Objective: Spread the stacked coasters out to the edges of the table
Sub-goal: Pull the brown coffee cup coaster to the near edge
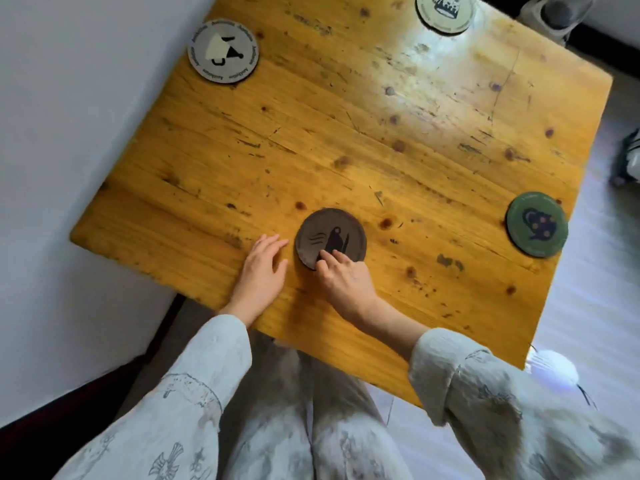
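Observation:
A brown round coaster (330, 233) with a dark figure on it lies on the yellow wooden table (346, 140), near the front edge. My right hand (343, 278) pinches its near rim with thumb and fingers. My left hand (261, 268) rests flat on the wood just left of it, fingers apart, holding nothing. A grey coaster (223, 51) lies at the far left corner, a pale one (445, 10) at the far edge, partly cut off by the frame. A green coaster (536, 224) sits at the right edge.
A white wall runs along the table's left side. Pale floor shows on the right, with a white rounded object (550, 370) by the near right corner and grey items at the top right. My lap and patterned sleeves fill the bottom.

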